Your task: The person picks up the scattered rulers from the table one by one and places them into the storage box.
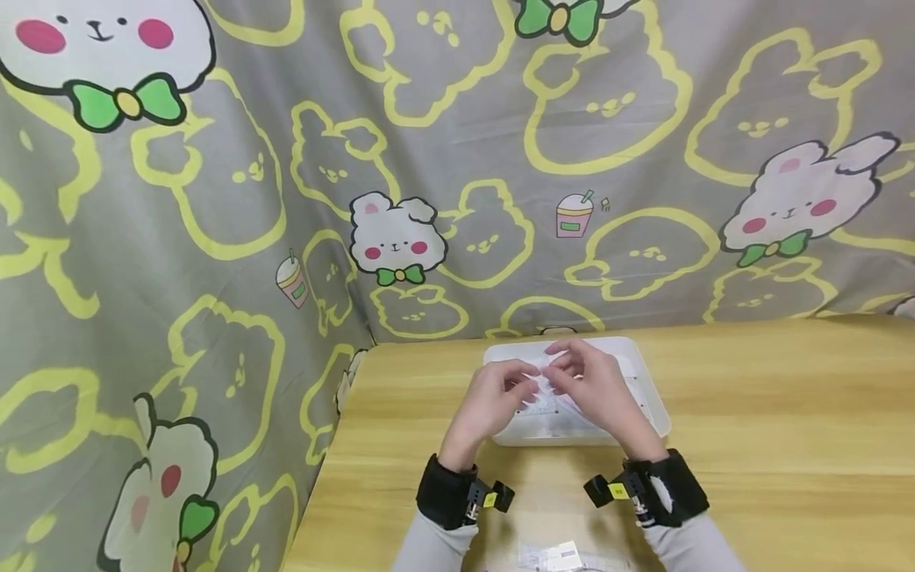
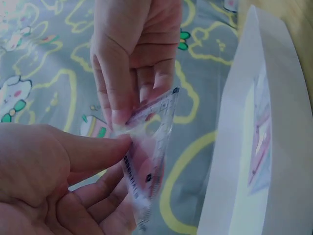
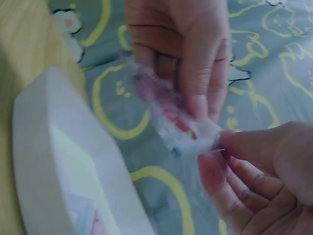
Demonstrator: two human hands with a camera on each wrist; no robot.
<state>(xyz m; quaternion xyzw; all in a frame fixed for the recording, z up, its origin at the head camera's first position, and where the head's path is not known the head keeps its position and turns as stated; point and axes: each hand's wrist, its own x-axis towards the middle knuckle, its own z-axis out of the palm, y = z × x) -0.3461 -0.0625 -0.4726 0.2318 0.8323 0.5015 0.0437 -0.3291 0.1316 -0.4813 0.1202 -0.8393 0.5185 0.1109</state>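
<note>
We see two hands working together above a white tray that stands on a wooden table. The left hand and the right hand meet over the middle of the tray, and both hold one small clear packet between them. In the left wrist view the packet is a thin transparent piece with small printed marks along its edge, tilted with one end up. The left thumb presses on its near corner and the other left fingers are curled under it, so this hand pinches it. The right hand comes from above and its fingertips pinch the upper part of the same corner. The right wrist view is blurred, but the packet is there too, held between both hands. The tray wall is just to the right of the hands, and some flat printed pieces lie inside it. Behind the table hangs a grey curtain with yellow and white rabbit figures. Each wrist wears a black strap with a camera.
</note>
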